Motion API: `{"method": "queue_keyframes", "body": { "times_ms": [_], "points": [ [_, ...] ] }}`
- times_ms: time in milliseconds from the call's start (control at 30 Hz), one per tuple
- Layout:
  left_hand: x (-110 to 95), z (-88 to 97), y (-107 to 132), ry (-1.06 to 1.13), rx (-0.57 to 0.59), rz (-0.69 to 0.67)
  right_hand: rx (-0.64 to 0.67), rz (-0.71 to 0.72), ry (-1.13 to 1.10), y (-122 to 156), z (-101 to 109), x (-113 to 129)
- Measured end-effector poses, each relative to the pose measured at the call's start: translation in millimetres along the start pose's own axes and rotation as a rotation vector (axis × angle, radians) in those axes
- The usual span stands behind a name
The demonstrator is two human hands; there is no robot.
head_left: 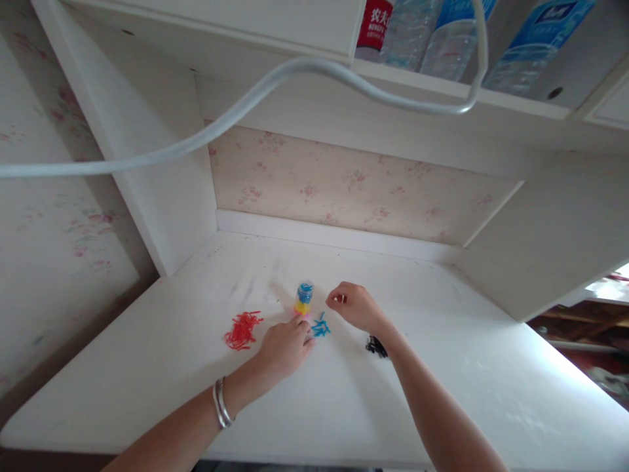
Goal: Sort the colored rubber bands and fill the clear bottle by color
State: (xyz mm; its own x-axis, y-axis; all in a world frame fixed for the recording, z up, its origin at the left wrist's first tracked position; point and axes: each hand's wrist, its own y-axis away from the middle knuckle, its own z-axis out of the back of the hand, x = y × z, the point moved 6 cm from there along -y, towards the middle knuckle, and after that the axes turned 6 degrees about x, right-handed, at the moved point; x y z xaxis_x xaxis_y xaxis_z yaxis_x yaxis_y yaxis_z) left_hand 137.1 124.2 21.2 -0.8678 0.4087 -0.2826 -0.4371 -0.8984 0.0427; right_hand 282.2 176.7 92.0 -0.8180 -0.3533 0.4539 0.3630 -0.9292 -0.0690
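A small clear jar (305, 292) stands on the white table, filled with layers of blue, yellow and pink pieces. My left hand (285, 346), a silver bracelet on its wrist, has its fingers closed around the jar's lower part. Just right of the jar, my right hand (358, 305) is raised with thumb and fingertips pinched together; anything between them is too small to make out. A little heap of blue thin strips (321, 326) lies beside my left fingertips. Red thin strips (242, 330) are piled to the left. Black small pieces (376, 347) lie partly hidden under my right forearm.
The white table (442, 393) is bounded by a low back ledge and side panels. A pale cable (314, 64) crosses the upper view. Overhead, a shelf holds several plastic bottles (455, 39). Past the table's right edge are blurred items on a lower level.
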Motion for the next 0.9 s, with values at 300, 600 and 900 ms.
{"method": "queue_keyframes", "body": {
  "times_ms": [300, 600, 900],
  "points": [
    [-17.5, 0.0, -9.0, -0.033, -0.006, 0.030, 0.118, -0.101, 0.037, 44.5, -56.4, -38.2],
    [-23.1, -7.7, -8.1, -0.111, 0.012, 0.046, -0.149, 0.010, -0.535, -27.0, -37.3, -30.1],
    [-16.5, -4.8, 3.7, -0.063, 0.005, 0.028, -0.034, 0.128, -0.665, -53.0, -59.9, 5.1]
  ]
}}
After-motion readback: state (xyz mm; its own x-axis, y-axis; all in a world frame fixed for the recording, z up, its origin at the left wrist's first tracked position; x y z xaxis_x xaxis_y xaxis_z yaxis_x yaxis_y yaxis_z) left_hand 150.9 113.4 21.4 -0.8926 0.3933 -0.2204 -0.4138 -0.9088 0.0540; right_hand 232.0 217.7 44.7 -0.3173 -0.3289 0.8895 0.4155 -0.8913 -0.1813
